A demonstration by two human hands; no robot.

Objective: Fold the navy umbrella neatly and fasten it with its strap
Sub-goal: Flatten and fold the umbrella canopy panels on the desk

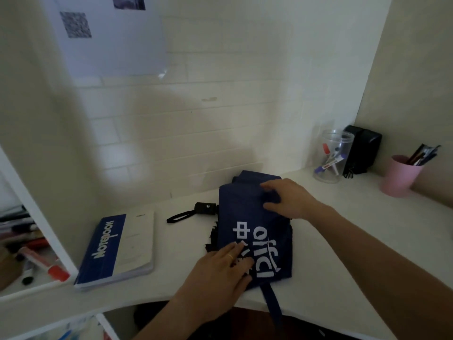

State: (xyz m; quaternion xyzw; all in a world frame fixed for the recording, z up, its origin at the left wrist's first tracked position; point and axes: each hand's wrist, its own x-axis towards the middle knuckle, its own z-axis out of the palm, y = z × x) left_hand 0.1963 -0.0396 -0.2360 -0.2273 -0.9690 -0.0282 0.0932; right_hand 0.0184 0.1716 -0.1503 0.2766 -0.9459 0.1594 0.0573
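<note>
The navy umbrella (255,224) lies collapsed on the white bench (186,244), canopy spread flat with white print up, its strap (273,305) hanging over the near edge. The black handle (206,208) sticks out left with its wrist loop (177,217). The left hand (218,273) presses flat on the near cloth, fingers spread; the right hand (286,198) pinches a far fold. A notebook (120,246) lies well left; a clear jar (333,155) and pink cup (399,175) stand at the far right
</note>
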